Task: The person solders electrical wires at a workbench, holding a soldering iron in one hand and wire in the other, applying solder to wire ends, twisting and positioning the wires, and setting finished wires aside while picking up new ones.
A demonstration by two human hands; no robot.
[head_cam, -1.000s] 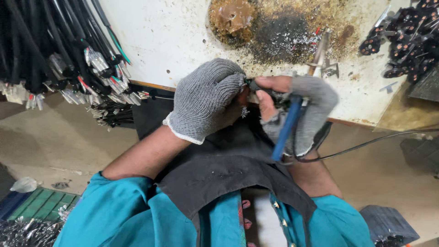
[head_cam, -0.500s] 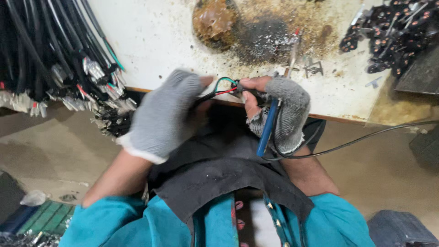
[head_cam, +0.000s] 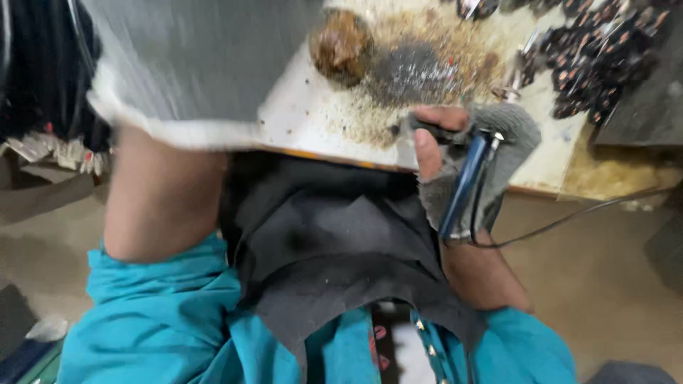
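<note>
Fingers (head_cam: 425, 153) of the right hand (head_cam: 469, 167) in a grey knit fingerless glove are wrapped around a blue-handled soldering iron (head_cam: 462, 188), right at the near edge of the stained white bench (head_cam: 313, 117). Left hand (head_cam: 206, 64) is a blurry grey glove up close (can't tell its grip). Dark connector pile (head_cam: 597, 64) sits at the bench's far right.

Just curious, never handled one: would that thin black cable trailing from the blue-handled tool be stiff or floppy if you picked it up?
Probably floppy: the cable sags in a loose curve from the tool in the right hand. Likely light, being thin. It would probably drag rather than roll, and might snag on the bench edge.
</note>
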